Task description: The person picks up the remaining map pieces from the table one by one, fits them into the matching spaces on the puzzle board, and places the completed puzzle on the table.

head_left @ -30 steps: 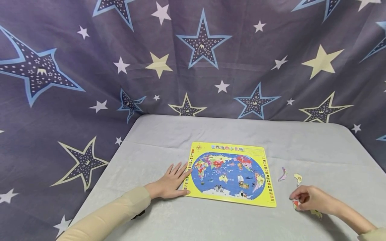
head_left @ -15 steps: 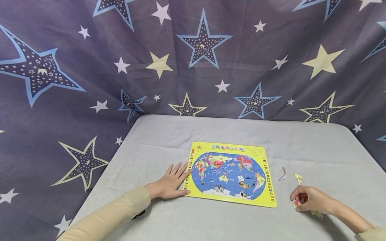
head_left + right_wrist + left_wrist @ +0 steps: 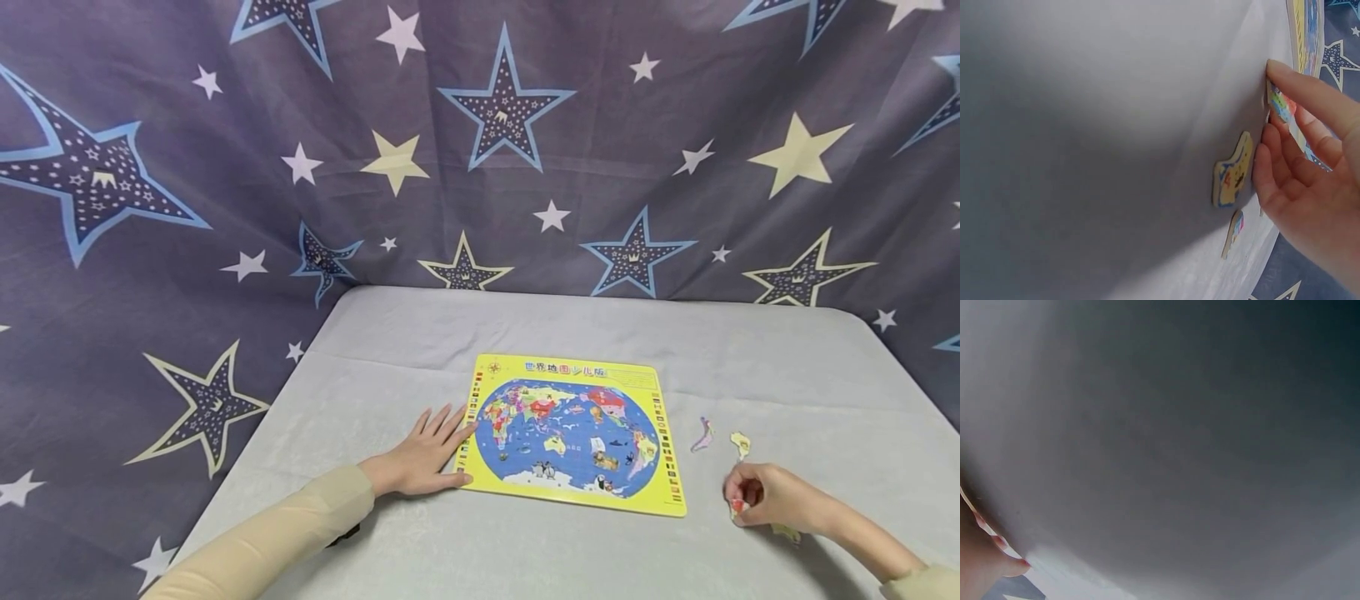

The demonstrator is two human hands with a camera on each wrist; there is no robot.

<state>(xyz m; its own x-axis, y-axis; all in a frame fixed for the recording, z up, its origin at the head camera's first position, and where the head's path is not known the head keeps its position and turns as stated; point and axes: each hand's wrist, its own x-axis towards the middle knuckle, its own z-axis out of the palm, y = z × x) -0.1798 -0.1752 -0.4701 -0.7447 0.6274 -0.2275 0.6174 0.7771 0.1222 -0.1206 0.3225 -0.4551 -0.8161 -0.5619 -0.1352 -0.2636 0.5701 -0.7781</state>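
A yellow-bordered world map puzzle board [image 3: 570, 505] lies flat on the grey-covered table. My left hand [image 3: 422, 454] rests at its left edge, fingers spread and straight, fingertips and thumb on the border. Only a thumb [image 3: 1004, 569] and a bit of skin show in the left wrist view. To the right of the board my right hand [image 3: 783, 498] pinches a small red, green and blue puzzle piece [image 3: 1282, 105] between thumb and fingers, close over the table. Under that hand lies a yellow puzzle piece [image 3: 1235, 175], partly hidden in the head view.
Two more loose pieces, a narrow purple one [image 3: 703, 435] and a pale yellow one [image 3: 741, 444], lie between the board and the right hand. A dark curtain [image 3: 510, 208] printed with stars hangs behind and to the left of the table [image 3: 420, 333].
The right hand stays in place with the puzzle piece, which has turned slightly in the fingers and shows less of its face. The left hand and board have not moved.
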